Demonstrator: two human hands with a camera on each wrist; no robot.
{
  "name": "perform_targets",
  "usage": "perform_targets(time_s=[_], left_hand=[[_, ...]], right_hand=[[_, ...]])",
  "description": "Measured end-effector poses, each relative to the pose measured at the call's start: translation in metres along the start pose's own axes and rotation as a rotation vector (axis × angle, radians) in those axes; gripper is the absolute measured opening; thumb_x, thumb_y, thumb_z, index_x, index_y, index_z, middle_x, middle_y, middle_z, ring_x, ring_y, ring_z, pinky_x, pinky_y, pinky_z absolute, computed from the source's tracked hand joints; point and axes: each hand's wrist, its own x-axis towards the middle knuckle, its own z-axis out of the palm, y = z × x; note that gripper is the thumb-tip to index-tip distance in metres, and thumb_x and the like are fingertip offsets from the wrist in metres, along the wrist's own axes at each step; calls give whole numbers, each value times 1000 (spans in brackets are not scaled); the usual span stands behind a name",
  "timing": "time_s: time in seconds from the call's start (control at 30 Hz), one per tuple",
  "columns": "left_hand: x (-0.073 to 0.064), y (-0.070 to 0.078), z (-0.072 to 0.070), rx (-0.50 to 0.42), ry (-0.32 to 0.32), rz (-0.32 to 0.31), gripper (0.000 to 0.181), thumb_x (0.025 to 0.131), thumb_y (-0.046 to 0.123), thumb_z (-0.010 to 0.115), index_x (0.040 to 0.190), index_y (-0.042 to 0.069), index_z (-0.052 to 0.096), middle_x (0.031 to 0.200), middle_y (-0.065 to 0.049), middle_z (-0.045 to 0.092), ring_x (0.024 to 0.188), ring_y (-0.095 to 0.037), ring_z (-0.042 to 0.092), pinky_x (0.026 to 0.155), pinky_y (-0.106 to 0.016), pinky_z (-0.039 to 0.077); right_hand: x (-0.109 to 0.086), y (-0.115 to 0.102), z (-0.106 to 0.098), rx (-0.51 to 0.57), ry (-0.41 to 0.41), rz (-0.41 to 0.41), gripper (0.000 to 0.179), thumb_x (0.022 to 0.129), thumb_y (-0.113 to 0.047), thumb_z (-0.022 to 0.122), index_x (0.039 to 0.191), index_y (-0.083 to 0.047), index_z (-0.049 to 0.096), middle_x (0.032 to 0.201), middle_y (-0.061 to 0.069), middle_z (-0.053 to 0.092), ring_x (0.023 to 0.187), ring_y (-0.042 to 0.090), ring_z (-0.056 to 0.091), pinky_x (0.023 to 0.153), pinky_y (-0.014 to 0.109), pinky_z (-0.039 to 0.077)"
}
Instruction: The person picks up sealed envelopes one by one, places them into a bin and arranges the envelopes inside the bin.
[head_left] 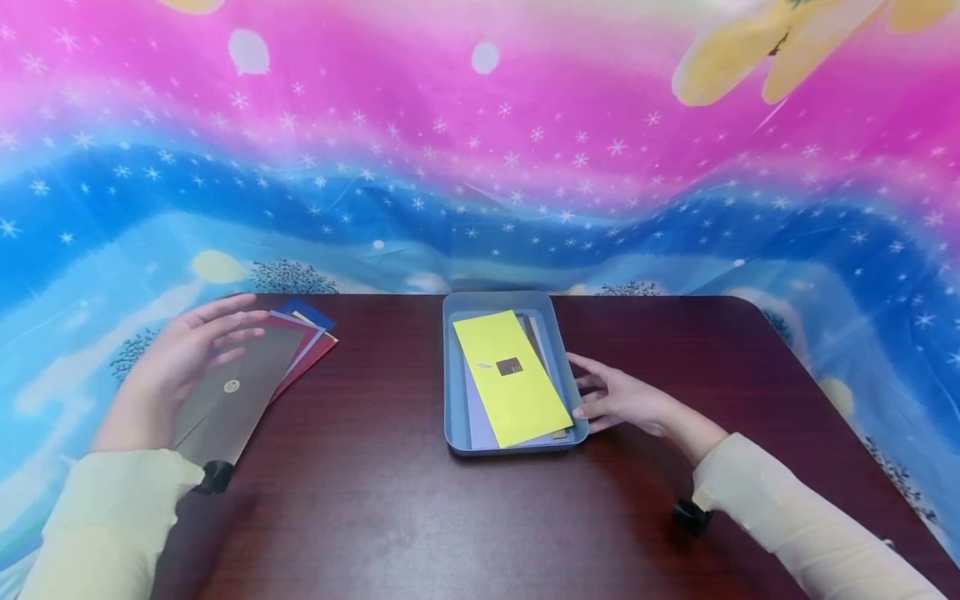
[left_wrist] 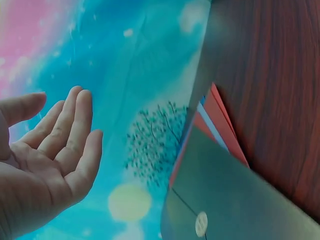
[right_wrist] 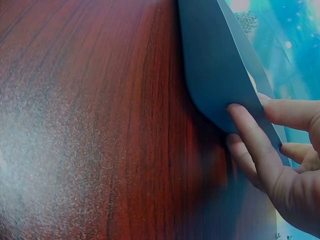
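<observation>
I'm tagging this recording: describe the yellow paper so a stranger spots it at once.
On the dark reddish table, a blue-grey tray sits near the far edge. The yellow paper lies slanted inside it, uppermost. Bright colour and a dark patch set it apart from the lilac paper beneath.

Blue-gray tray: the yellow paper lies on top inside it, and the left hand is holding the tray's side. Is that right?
Not quite: the right hand holds the tray's side, as the head view shows. The left hand is away from the blue-gray tray. The yellow paper does lie on top inside.
</observation>
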Motion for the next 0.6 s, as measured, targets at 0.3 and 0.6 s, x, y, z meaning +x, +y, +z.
perform_targets(time_s=[0.3,0.6], left_hand=[[2,-15,-12,382,100,-52,60,111,31,44,160,-1,28,113,30,61,101,13,60,87,-17,52],[-9,-21,-28,897,118,-197,79,104,46,55,150,-14,32,147,-44,33,132,-65,30,97,-76,35]], right_hand=[[0,-2,1,-6,14,14,96,95,3,69,166,-14,8,152,35,31,115,35,65,86,48,59],[1,-2,1,-6,14,9,95,95,3,69,166,-15,9,152,35,32,115,36,65,86,48,59]])
